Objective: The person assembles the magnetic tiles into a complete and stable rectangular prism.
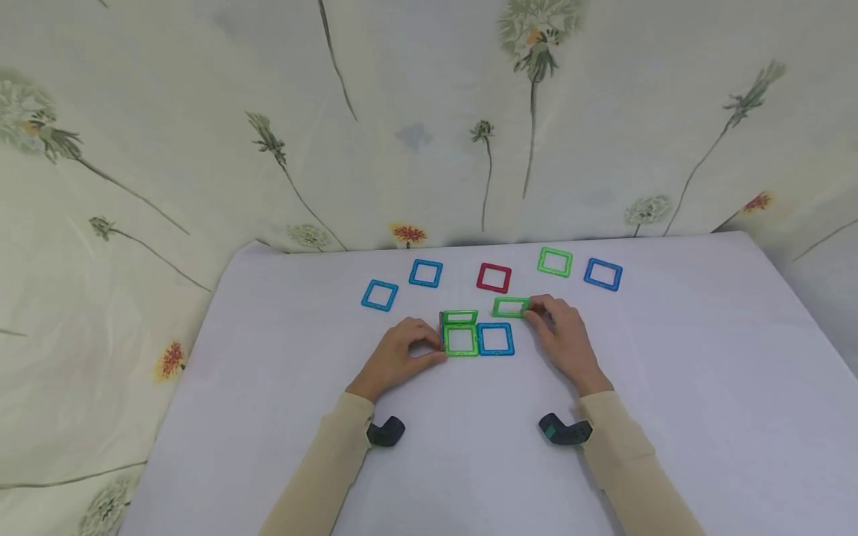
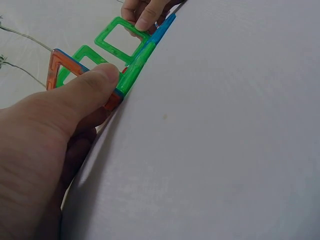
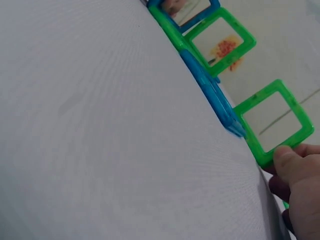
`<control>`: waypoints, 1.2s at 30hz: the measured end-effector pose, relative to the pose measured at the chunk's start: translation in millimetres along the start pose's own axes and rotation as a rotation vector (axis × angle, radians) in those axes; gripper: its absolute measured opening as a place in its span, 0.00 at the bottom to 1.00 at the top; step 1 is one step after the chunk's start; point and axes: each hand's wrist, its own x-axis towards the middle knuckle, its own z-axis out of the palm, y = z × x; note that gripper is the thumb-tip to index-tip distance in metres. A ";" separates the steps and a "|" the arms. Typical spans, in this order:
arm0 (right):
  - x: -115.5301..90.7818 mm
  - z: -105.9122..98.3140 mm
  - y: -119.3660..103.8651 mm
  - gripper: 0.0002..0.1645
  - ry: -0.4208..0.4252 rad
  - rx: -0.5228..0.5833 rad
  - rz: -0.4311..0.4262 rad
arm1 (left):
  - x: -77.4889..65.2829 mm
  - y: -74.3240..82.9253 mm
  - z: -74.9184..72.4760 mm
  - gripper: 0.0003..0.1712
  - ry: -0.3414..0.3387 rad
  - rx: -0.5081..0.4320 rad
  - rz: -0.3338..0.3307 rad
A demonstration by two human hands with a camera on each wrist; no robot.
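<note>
Reaching over the worktop [image 1: 670,357], your left hand [image 1: 401,357] and right hand [image 1: 564,341] pinch, respectively, an upright orange tile [image 2: 52,71] at nine o'clock of the flat green square [image 1: 462,353] and a green frame [image 3: 297,107] at two o'clock. Likely light, stiff, slick; grip outer rims.

Beige sleeves [image 1: 325,454], black wrist cameras [image 1: 386,432], one marked green
</note>
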 end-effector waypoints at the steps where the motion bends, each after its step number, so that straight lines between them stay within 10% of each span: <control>1: -0.1 0.1 -0.1 0.12 -0.001 -0.001 -0.003 | -0.1 0.2 -0.1 0.09 0.000 -0.001 -0.001; 36: -0.1 0.9 -2.5 0.11 -0.007 -0.021 -0.106 | 0.3 -1.7 1.4 0.08 -0.002 -0.003 -0.025</control>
